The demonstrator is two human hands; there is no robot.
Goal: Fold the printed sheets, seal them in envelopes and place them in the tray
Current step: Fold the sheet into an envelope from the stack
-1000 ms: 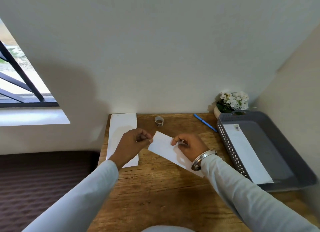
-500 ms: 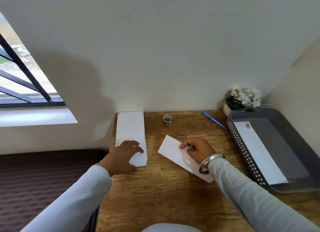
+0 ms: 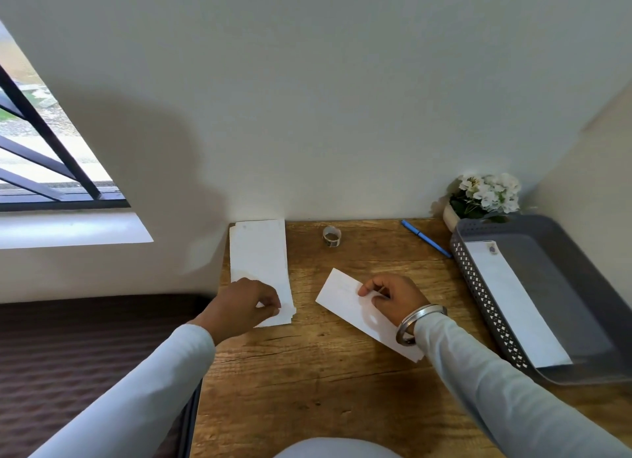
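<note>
White envelopes [image 3: 260, 259] lie far left on the brown wood-grain table [image 3: 307, 382]; a blue pen [image 3: 425, 238] nears the grey lattice-patterned tray [image 3: 485, 307].

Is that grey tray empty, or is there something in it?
Not empty. One long white envelope lies flat inside the tray, along its left wall, with a small mark at its far end.

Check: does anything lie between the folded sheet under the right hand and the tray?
Nothing visible: bare desk separates the folded sheet from the tray; the pen lies farther back.
</note>
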